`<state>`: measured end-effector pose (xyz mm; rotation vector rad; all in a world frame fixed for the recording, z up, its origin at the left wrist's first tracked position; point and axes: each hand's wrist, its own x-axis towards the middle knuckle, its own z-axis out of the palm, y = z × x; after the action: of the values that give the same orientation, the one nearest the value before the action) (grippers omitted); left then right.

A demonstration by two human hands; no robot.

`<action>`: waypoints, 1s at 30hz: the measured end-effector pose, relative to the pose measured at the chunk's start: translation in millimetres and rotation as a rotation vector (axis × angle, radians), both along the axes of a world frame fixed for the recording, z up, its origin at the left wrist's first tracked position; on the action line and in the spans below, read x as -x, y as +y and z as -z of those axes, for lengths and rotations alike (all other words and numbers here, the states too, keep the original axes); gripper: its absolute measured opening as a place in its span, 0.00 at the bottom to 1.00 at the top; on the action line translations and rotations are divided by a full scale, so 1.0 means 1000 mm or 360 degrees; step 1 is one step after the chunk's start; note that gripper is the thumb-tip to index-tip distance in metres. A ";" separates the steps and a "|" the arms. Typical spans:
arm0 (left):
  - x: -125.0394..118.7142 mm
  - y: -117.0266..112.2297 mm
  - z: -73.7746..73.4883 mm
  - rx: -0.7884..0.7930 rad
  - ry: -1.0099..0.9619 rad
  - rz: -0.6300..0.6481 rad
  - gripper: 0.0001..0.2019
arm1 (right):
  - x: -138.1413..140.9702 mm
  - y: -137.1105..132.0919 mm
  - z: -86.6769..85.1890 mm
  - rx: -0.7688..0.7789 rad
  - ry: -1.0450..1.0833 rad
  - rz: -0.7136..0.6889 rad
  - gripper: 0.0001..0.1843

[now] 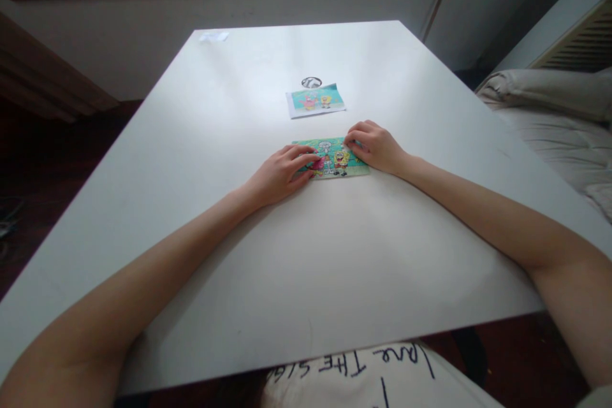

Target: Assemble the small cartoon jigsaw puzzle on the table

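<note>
In the middle of the white table lies a small cartoon jigsaw puzzle (327, 166), its picture a yellow square figure and other characters on teal. Fine lines like piece joints cross it. My left hand (287, 172) rests over its left part, fingers apart and lying on the surface. At the upper right of the puzzle is my right hand (375, 145), its fingers bent and drawn together. A small pale spot shows at those fingertips. Whatever they may grip is hidden. Just beyond the puzzle lies a paper picture sheet (315, 102) with similar cartoon figures.
A dark round mark or emblem (312, 82) sits behind the sheet. At the table's far left corner is a whitish scrap (213, 36). A pale cushioned seat (549, 121) stands along the right side of the table (239, 306).
</note>
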<state>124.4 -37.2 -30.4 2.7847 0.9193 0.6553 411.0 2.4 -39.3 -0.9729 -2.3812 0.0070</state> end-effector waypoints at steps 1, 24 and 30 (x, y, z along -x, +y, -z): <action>0.000 0.000 0.000 0.0002 -0.0001 0.0000 0.17 | 0.000 0.000 0.000 0.0006 0.0001 0.0002 0.10; 0.000 0.000 0.000 -0.0057 0.0013 0.0021 0.16 | -0.001 0.000 0.000 0.0027 0.0041 -0.0017 0.09; 0.000 -0.001 0.000 -0.0064 0.0011 0.0018 0.17 | 0.000 -0.001 0.000 -0.0033 0.0034 -0.0015 0.08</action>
<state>124.0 -37.9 -30.4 2.8270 0.9007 0.6698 410.8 1.7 -39.3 -0.9475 -2.3618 -0.0042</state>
